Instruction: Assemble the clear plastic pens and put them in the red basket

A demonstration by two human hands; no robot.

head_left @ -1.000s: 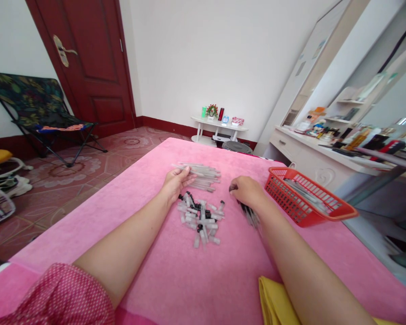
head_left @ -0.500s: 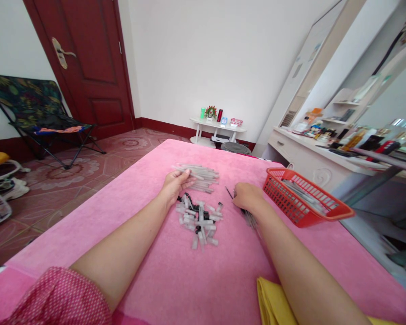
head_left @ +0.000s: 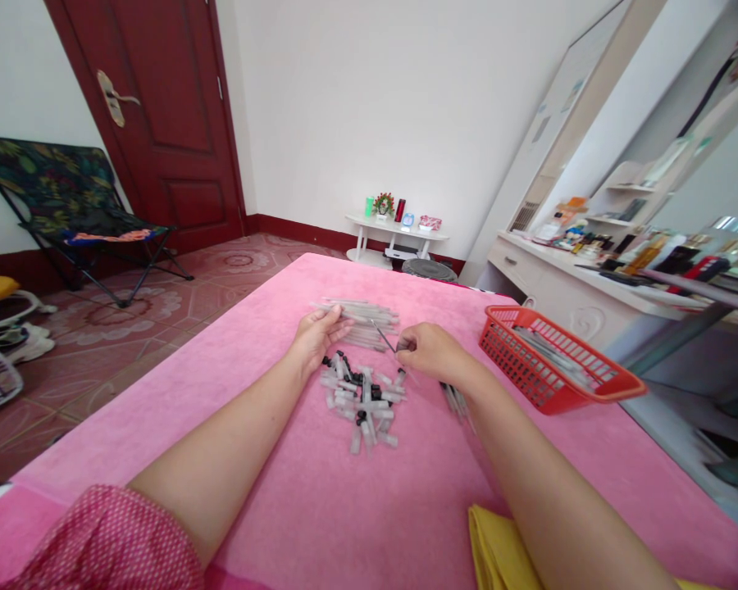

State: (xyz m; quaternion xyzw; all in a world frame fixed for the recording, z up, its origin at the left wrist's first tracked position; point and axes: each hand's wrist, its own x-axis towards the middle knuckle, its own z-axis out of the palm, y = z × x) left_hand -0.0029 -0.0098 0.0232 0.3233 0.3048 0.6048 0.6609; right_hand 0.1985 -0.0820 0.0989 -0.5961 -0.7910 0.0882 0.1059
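Note:
My left hand [head_left: 320, 338] is pinched on a translucent pen barrel beside a heap of similar pen barrels [head_left: 369, 332]. In my right hand [head_left: 434, 352] is a thin dark pen refill [head_left: 382, 336], held between thumb and fingers, its tip pointing left toward the barrels. Below both hands lies a loose pile of clear pen caps [head_left: 378, 404] mixed with small black end pieces [head_left: 361, 416]. Under my right wrist, partly hidden by it, rests a bunch of refills [head_left: 455, 400].
A red plastic basket [head_left: 544, 401] with long grey sticks stands on the right of the pink-covered table [head_left: 320, 524]. A folded yellow cloth [head_left: 501, 545] lies near my right forearm. Beyond are a cluttered dressing table [head_left: 590, 279] and a folding chair [head_left: 79, 197].
My right hand has moved left, from the bunch of refills to near the barrels, bringing one refill with it. The left hand has hardly moved.

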